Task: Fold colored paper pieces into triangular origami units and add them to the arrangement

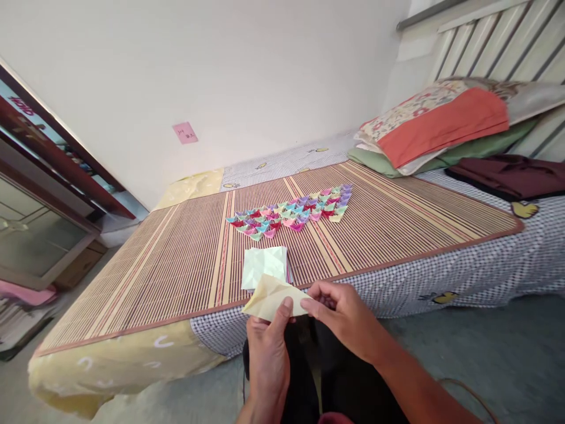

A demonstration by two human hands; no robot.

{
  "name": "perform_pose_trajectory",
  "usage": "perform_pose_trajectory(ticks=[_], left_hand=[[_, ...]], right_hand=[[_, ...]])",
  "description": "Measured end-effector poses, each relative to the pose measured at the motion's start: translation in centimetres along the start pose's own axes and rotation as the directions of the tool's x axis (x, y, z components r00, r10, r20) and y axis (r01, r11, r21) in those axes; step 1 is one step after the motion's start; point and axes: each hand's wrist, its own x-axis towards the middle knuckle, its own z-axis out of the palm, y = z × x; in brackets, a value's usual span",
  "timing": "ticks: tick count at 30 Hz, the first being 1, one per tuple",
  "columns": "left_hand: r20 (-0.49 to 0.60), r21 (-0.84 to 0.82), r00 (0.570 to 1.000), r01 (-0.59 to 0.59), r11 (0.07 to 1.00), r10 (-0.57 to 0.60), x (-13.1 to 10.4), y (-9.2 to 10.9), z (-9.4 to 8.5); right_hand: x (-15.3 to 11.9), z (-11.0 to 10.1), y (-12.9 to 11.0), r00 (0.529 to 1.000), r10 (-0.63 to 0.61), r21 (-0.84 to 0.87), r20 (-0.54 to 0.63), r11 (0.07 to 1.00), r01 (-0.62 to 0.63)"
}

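Note:
A pale yellow sheet of folded paper (271, 297) is held in the air just over the near edge of the bed. My left hand (270, 347) pinches its lower edge, thumb on top and fingers beneath. At its right-hand corner, my right hand (342, 312) grips the paper between thumb and curled fingers. Right behind it lies a stack of creased paper squares (263, 262), pale green on top with other colours showing at the side. Farther back, many small folded paper boats (291, 212) in several colours stand in close rows.
A striped bamboo mat (176, 259) covers much of the bed, over a checked sheet (397, 294). Pillows (445, 129) and a folded maroon cloth (507, 175) lie at the right by the headboard (507, 47). A pink note (185, 133) is on the wall.

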Motion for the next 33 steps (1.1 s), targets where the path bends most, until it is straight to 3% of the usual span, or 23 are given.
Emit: perform_pose_trajectory(ticks=[7,11,15,16,19,21,24,28,30,33], left_hand=[[0.062,-0.09,0.995,0.088,0.992,-0.082,-0.1,0.0,0.5],[0.067,-0.135,0.99,0.134,0.982,-0.126,1.2,0.0,-0.8],[-0.064,-0.165,0.998,-0.018,0.986,0.007,2.4,0.7,-2.9],[-0.057,-0.157,0.998,-0.001,0.988,-0.008,2.3,0.8,-3.0],[0.108,-0.046,0.984,0.144,0.989,-0.138,1.1,0.6,-2.3],[0.162,0.009,0.973,0.167,0.986,-0.166,0.3,0.1,-1.2],[0.096,-0.009,0.987,0.129,0.992,-0.127,-0.1,-0.6,-0.4],[-0.007,-0.087,0.999,0.047,0.995,-0.048,0.8,-0.2,-1.4],[0.014,-0.187,0.991,0.131,0.974,-0.13,0.9,0.5,-1.8],[0.223,-0.19,0.922,0.358,0.914,-0.315,0.3,1.3,-1.5]], right_hand=[[-0.3,0.5,0.6,0.999,-0.044,-0.028,-0.031,0.999,0.043],[-0.5,0.0,0.7,0.998,-0.042,-0.019,-0.053,0.999,0.041],[-0.4,-0.5,1.1,0.993,-0.033,-0.021,-0.11,0.999,0.031],[-0.3,-0.5,1.2,0.992,-0.027,-0.013,-0.127,1.0,0.025],[-0.2,0.0,1.4,0.988,-0.018,0.015,-0.156,1.0,0.021],[-0.2,0.5,1.5,0.988,-0.022,0.025,-0.15,0.999,0.027],[-0.4,0.9,1.6,0.99,-0.031,0.037,-0.137,0.999,0.036],[-0.4,0.0,1.8,0.977,-0.042,0.009,-0.211,0.999,0.045],[-0.4,-0.4,2.0,0.967,-0.053,-0.012,-0.247,0.999,0.051],[-0.3,-0.4,2.3,0.965,-0.08,-0.043,-0.25,0.996,0.072]])
